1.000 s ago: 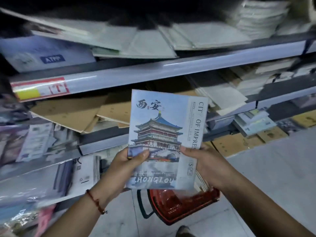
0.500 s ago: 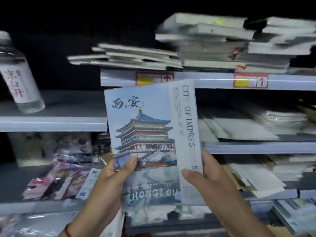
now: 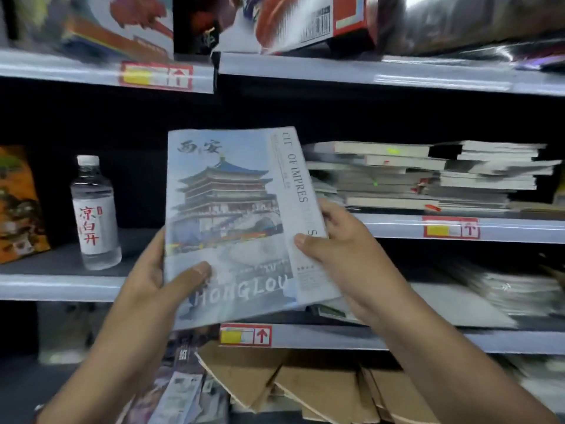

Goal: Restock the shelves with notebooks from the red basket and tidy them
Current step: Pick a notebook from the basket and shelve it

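I hold a pale blue notebook [image 3: 232, 215] with a tower picture on its cover upright before the shelves, at the height of the middle shelf. My left hand [image 3: 159, 280] grips its lower left edge, thumb across the cover. My right hand [image 3: 339, 240] pinches the right edge, thumb on the white strip of text. A stack of notebooks [image 3: 422, 175] lies on the shelf [image 3: 519, 231] just right of it. The red basket is out of view.
A water bottle [image 3: 94, 212] stands on the grey shelf [image 3: 61, 286] to the left, beside an orange package [image 3: 18, 203]. Boxed goods sit on the top shelf [image 3: 336, 71]. Brown cardboard sheets [image 3: 299, 384] and magazines fill the lowest level.
The view has swung up from the floor and the red basket to the higher shelves. The notebook has risen with both hands still on it.
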The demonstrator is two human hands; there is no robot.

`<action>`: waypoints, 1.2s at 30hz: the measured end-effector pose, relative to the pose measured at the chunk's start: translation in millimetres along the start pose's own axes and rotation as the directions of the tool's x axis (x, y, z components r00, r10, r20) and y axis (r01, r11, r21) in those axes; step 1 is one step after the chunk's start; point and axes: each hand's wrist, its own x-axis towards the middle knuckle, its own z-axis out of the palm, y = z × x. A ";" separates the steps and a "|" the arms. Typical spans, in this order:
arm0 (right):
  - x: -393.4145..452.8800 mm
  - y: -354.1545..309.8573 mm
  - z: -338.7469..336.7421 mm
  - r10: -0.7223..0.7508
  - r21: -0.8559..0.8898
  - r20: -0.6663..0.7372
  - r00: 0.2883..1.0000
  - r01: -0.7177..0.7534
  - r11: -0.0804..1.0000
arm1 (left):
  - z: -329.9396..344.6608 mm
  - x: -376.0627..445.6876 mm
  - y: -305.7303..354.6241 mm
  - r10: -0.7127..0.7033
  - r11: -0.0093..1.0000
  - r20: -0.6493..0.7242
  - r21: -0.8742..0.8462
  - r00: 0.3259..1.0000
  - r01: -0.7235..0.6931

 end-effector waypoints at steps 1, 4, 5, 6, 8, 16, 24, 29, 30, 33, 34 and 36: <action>10.2 -8.0 2.1 0.004 -0.011 0.040 0.999 -0.003 1.000 | -3.0 7.4 8.7 0.017 1.000 0.009 0.019 1.000 -0.017; 35.4 -32.9 8.8 0.014 -0.121 0.105 0.994 -0.001 0.993 | -12.2 41.5 28.7 -0.054 0.995 -0.110 0.078 0.992 0.063; 42.2 -41.0 9.9 0.014 -0.169 0.095 0.995 0.002 0.986 | -15.2 55.3 34.9 -0.110 0.990 -0.149 0.068 0.983 0.121; 48.2 -48.1 10.0 0.006 -0.216 0.079 0.997 0.011 0.976 | -16.8 67.9 42.7 -0.155 0.985 -0.160 0.046 0.975 0.164; 59.0 -58.9 8.0 -0.012 -0.280 0.067 0.998 0.031 0.959 | -20.8 90.7 58.6 -0.217 0.976 -0.083 0.002 0.973 0.218; 90.8 -74.3 1.1 -0.050 -0.478 0.205 0.977 0.145 0.866 | -12.2 173.6 87.9 -0.245 0.934 -0.091 0.245 0.965 0.260; 132.9 -46.7 13.3 -0.165 -0.962 0.197 0.966 0.223 0.158 | -7.0 215.1 49.5 0.070 0.676 0.035 0.734 0.997 -0.073; 145.4 -60.4 15.6 0.079 -0.971 0.149 0.986 0.130 0.202 | -2.3 217.6 34.2 0.014 0.552 0.220 0.812 0.976 -0.191; 145.8 -63.2 15.2 0.115 -0.970 0.142 0.983 0.115 0.212 | -1.9 218.6 32.8 0.026 0.545 0.227 0.813 0.973 -0.204; 148.0 -61.1 9.6 0.147 -0.973 0.137 0.980 0.105 0.204 | -1.8 220.1 29.0 0.038 0.484 0.237 0.846 0.971 -0.226; 149.4 -59.2 7.9 0.142 -0.972 0.145 0.979 0.114 0.207 | -2.1 220.8 28.1 0.045 0.461 0.240 0.856 0.970 -0.233; 149.8 -56.9 5.4 0.139 -0.967 0.152 0.979 0.118 0.227 | -3.0 222.5 26.8 0.051 0.431 0.252 0.867 0.966 -0.249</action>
